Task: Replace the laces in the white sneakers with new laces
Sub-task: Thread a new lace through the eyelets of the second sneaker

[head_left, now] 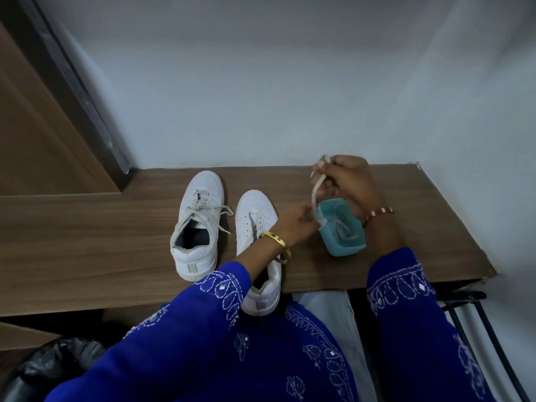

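Observation:
Two white sneakers stand side by side on the wooden desk. The left sneaker still carries a greyish lace. The right sneaker shows bare eyelets, and its heel hangs over the desk's front edge. A teal box to their right holds a coiled white lace. My right hand grips one end of a white lace above the box. My left hand pinches the same lace lower down, at the box's left rim.
A white wall runs close behind the desk, and a wooden door frame rises at the left. The desk's right end lies near a black metal frame. A black bin bag sits on the floor at lower left.

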